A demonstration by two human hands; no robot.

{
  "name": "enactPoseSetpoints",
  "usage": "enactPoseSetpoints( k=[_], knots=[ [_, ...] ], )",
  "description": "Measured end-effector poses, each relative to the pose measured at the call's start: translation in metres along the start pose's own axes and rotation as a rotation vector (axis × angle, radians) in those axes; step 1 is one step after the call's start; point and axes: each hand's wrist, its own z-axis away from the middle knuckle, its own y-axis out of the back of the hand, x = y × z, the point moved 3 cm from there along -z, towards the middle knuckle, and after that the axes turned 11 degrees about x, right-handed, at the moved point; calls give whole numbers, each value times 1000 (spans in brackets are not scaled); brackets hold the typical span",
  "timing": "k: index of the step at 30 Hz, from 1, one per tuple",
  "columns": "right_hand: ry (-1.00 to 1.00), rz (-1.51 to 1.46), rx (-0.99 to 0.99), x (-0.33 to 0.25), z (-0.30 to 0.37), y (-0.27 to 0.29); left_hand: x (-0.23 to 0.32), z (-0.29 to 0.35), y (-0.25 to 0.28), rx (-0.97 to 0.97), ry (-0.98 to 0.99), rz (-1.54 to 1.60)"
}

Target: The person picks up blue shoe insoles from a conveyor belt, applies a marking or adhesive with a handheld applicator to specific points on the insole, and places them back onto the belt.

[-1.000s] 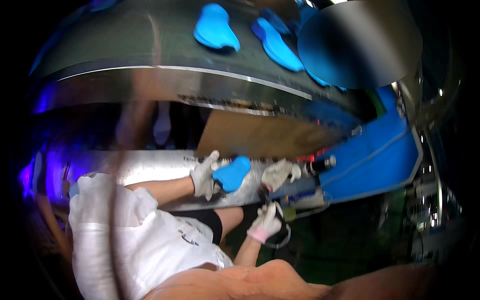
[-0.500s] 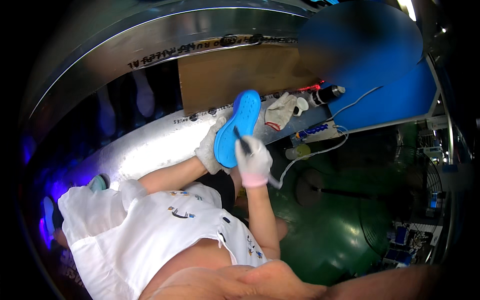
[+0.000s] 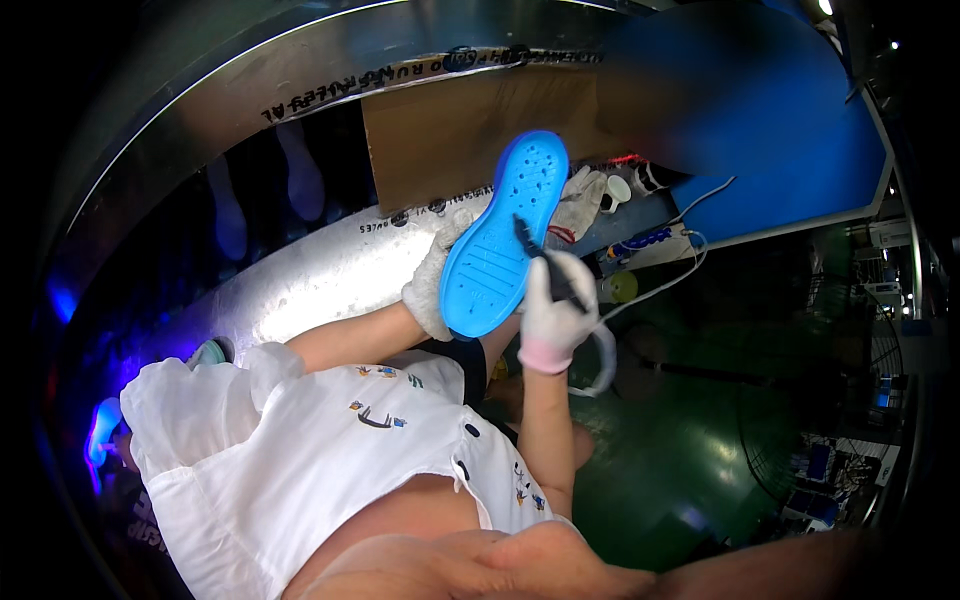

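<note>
A bright blue shoe sole (image 3: 500,240), with its holed and ribbed face toward me, is tilted up in the middle of the view. My left hand (image 3: 432,280), in a white knit glove, grips its left edge; most of the fingers are behind it. A white glove with a pink cuff covers my right hand (image 3: 558,310), which is closed around a slim black brush (image 3: 545,262). The brush's dark tip lies over the sole's middle; whether it touches is unclear. A pale tube (image 3: 606,360) curves beside my right wrist.
Behind the sole run a metal ledge (image 3: 300,290) and a cardboard sheet (image 3: 420,150). Pale soles (image 3: 303,180) sit in the dark opening at left. To the right are a spare glove (image 3: 582,200), a white cup (image 3: 617,189), a blue board (image 3: 790,150) and a white cord (image 3: 690,285).
The sole has moved up and to the right and turned more fully toward me. My right hand and the brush have shifted right, uncovering the sole's ribbed heel.
</note>
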Motion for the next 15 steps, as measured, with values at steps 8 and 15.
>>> enactPoseSetpoints(
  k=[8,15],
  knots=[
    [-175,-12,-60,-8,10,4,7,2,-12,116,-138,-103],
    [-199,-177,-192,-34,36,5,15,-9,-23,-36,-8,-42]
  ],
)
